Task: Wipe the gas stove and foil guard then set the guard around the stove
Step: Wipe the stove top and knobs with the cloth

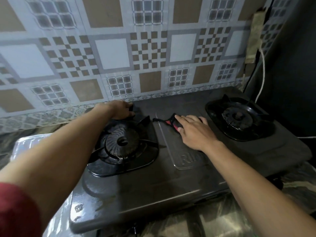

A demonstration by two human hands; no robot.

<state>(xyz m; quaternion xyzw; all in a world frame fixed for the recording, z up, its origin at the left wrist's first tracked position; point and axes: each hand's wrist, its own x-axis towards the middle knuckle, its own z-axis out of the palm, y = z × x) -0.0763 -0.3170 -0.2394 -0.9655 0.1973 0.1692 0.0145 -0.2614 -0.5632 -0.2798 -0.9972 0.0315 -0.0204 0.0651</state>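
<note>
A dark two-burner gas stove (171, 190) fills the middle of the counter. My left hand (119, 110) reaches to the stove's back left. Its fingers curl around a dark prong of the left burner's pan support (145, 119). My right hand (193, 130) lies palm down on the stove top between the burners, pressing on a black and red cloth (171, 123) that sticks out past the fingertips. The silvery foil guard (24, 142) lies flat on the counter left of the stove, mostly hidden under my left forearm.
A patterned tiled wall (148, 53) rises right behind the stove. The right burner (237, 117) sits near a dark side wall, where a white cord (262, 77) hangs down. The marbled countertop (222, 223) shows in front of the stove.
</note>
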